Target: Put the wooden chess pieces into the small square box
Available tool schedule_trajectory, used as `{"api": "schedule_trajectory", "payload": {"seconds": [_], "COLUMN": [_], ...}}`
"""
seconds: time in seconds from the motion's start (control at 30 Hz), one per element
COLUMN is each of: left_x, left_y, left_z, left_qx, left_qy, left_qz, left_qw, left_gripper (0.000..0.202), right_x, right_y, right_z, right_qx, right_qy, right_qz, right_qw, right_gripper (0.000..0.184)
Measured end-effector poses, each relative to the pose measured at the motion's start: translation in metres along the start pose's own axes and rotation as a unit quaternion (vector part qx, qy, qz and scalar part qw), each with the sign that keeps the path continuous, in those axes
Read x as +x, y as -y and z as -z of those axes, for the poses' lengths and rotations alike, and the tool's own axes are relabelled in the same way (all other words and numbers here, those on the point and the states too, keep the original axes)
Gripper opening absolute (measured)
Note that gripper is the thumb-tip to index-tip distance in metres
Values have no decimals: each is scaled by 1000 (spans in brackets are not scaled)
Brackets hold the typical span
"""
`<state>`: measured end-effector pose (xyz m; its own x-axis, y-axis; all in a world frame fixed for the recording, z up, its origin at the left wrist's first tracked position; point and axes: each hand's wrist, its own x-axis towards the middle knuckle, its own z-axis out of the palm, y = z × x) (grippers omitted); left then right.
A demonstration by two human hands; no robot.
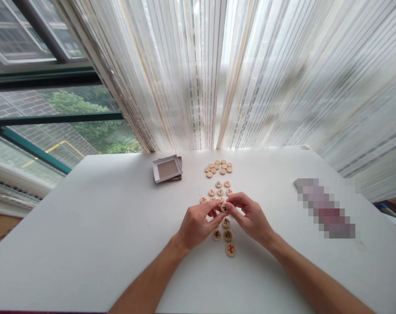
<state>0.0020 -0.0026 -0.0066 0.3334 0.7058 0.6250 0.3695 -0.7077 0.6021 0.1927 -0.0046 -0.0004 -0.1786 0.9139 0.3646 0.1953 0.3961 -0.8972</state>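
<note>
Between my two hands, a round wooden xiangqi piece point(224, 207) with a black character is pinched by the fingertips of my left hand point(198, 224). My right hand point(250, 218) curves in from the other side, its fingertips at the piece's right edge. Below my hands stands a loose column of black-marked pieces point(226, 235). Just above them lie several red-marked pieces point(220, 188), partly hidden by my fingers. Farther up, several blank-faced pieces point(216, 168) sit in a tight cluster.
The pieces lie on a white table point(96, 205). An open cardboard box point(167, 169) sits at its far left, and a pixelated object point(325, 208) lies at the right. A striped sheer curtain point(250, 74) and a window point(54, 104) rise behind the table.
</note>
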Motion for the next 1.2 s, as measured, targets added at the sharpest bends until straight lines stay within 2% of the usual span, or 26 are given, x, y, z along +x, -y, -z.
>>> {"api": "schedule_trajectory", "payload": {"seconds": [0.27, 0.47, 0.87, 1.2], "left_x": [1, 1, -1, 0], "left_y": [2, 6, 8, 7], "left_z": [5, 9, 7, 7], "left_qx": [23, 30, 20, 12], "left_qy": [13, 15, 19, 20], "left_qz": [-11, -4, -15, 7], "left_qw": [1000, 999, 1000, 1000], "left_gripper": [33, 33, 39, 34], "right_x": [-1, -3, -1, -1], "right_y": [6, 8, 8, 7], "right_z": [0, 0, 0, 1], "right_qx": [-32, -32, -23, -23], "right_qy": [10, 27, 29, 32], "right_qz": [26, 52, 45, 48], "right_qw": [999, 998, 998, 998], "right_gripper": [10, 20, 21, 23]}}
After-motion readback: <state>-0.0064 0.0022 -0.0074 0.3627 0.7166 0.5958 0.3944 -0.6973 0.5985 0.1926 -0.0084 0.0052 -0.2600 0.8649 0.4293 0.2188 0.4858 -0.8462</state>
